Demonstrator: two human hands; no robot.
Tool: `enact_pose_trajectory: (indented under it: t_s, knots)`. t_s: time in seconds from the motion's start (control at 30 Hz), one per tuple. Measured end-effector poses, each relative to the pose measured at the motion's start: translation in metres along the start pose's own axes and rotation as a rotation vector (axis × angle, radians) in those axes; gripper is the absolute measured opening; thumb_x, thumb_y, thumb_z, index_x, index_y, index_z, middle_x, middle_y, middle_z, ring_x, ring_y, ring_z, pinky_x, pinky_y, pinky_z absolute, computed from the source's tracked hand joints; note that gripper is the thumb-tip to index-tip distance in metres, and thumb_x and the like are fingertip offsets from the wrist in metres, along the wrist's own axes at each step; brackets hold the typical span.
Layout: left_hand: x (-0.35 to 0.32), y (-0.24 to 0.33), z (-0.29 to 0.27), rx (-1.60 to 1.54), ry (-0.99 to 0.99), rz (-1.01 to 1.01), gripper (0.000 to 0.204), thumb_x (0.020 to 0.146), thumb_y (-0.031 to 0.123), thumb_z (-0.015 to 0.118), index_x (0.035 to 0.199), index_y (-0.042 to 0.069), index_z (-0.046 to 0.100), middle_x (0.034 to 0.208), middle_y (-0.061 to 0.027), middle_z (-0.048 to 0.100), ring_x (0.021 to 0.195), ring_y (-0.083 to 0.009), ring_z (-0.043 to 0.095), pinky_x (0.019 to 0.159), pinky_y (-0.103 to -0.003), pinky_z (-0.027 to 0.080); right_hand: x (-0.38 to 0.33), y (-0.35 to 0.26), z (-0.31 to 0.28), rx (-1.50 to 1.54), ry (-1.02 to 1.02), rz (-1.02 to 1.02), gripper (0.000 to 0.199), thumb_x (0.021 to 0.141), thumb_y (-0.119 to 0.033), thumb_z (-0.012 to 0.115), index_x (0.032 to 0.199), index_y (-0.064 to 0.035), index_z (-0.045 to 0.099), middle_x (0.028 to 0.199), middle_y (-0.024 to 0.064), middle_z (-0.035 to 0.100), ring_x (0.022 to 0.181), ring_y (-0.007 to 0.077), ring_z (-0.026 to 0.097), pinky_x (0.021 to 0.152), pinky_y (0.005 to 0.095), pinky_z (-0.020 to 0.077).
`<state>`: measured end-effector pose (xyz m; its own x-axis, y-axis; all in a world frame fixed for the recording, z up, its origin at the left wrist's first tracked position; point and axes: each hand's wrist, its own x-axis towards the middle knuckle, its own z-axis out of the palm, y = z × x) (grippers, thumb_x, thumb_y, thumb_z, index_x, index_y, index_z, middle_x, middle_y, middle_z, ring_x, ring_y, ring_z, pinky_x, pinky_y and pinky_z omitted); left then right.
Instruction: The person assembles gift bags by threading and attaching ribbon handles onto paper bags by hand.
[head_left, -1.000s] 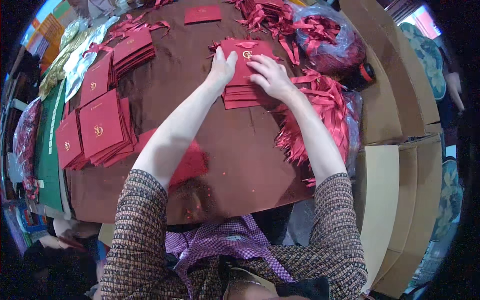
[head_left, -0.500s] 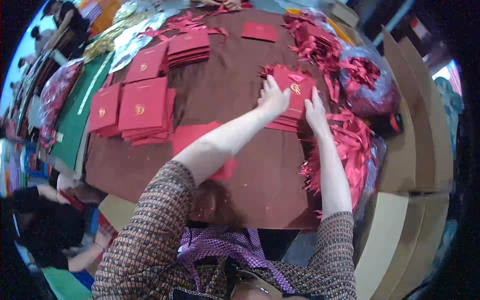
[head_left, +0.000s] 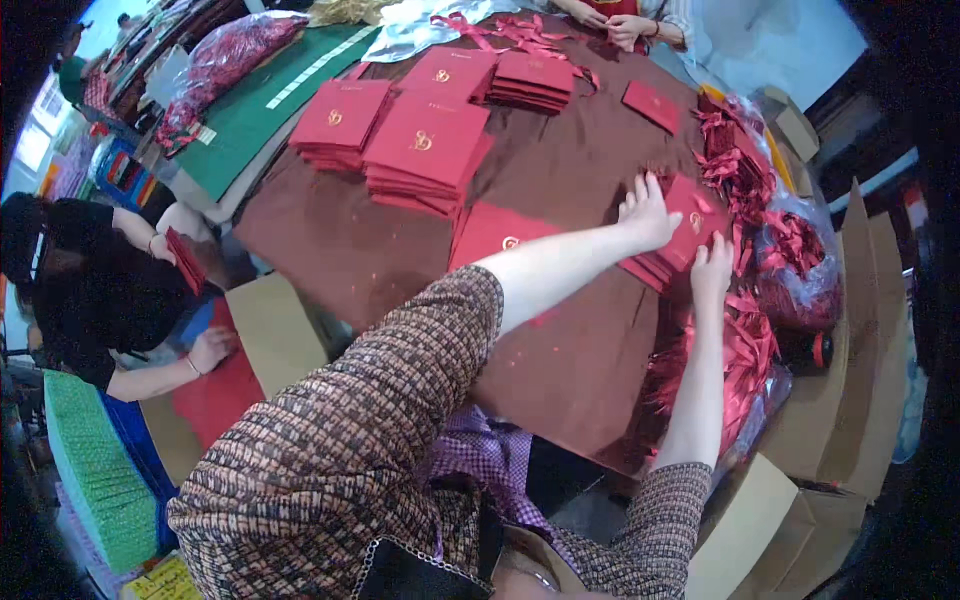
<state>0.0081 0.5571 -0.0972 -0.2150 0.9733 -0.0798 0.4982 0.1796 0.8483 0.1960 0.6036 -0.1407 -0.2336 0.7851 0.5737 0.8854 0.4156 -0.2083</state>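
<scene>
At the table's right side is a stack of flat red packets point(head_left: 697, 212), the top one bearing a gold emblem. My left hand point(head_left: 650, 215) has hold of the stack's left edge, thumb on the top packet and fingers raised beside a dark red tangle. On the near right corner, my right hand point(head_left: 712, 268) is closed with thumb and fingers at the edge. The hidden parts of my fingers lie behind the packets. Under my left forearm lies another red packet point(head_left: 490, 228), partly covered.
Several stacks of red packets point(head_left: 425, 140) stand on the brown-covered table point(head_left: 560, 400). A lone packet point(head_left: 652, 107) lies farther back. Red ribbons point(head_left: 735, 350) and a plastic bag of ribbons point(head_left: 800, 250) line the right edge, beside cardboard boxes point(head_left: 860, 330). Co-workers are left and across.
My view has swung left, so the table appears farther right. Both hands remain at the same stack of packets. The co-worker on the left shows more fully, holding red pieces.
</scene>
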Motion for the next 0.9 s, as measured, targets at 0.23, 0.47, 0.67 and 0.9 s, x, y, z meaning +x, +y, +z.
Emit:
enact_pose_trajectory:
  t_s: [0.23,0.47,0.67,0.9]
  knots:
    - [-0.054,-0.016,-0.073,0.181,0.053,0.444,0.048,0.081,0.040,0.058,0.105,-0.002,0.058,0.118,-0.0248,0.054,0.104,-0.0396,0.056,0.087,-0.047,0.047,0.009,-0.027,-0.063,0.145,0.127,-0.012,0.037,0.089,-0.024,0.053,0.117,0.0008,0.056,0.124,0.0252,0.051,0.116,0.0388,0.047,0.101,0.0415,0.0357]
    - [-0.117,-0.122,-0.168,0.459,0.117,0.393,0.042,0.086,0.026,0.057,0.117,-0.002,0.055,0.116,-0.0212,0.059,0.111,-0.0342,0.055,0.094,-0.040,0.044,-0.100,-0.057,-0.138,0.352,-0.009,0.031,0.028,0.090,-0.010,0.054,0.115,0.0018,0.057,0.113,0.0124,0.062,0.109,0.0214,0.056,0.096,0.0297,0.0404]
    - [-0.118,-0.151,-0.160,0.804,0.042,0.464,0.058,0.083,0.042,0.060,0.122,0.001,0.047,0.127,-0.0168,0.051,0.119,-0.0329,0.047,0.094,-0.052,0.039,-0.179,-0.085,-0.155,0.476,-0.125,0.270,0.023,0.091,-0.009,0.054,0.110,0.0022,0.061,0.103,0.0092,0.066,0.098,0.0151,0.060,0.088,0.0264,0.0448]
    - [-0.113,-0.139,-0.166,0.939,0.033,0.478,0.058,0.076,0.049,0.067,0.111,0.005,0.054,0.114,-0.0146,0.055,0.108,-0.0344,0.053,0.087,-0.050,0.044,-0.212,-0.094,-0.171,0.357,-0.036,0.169,0.017,0.085,-0.007,0.059,0.099,0.0015,0.064,0.098,0.0167,0.066,0.094,0.0266,0.064,0.084,0.0333,0.0489]
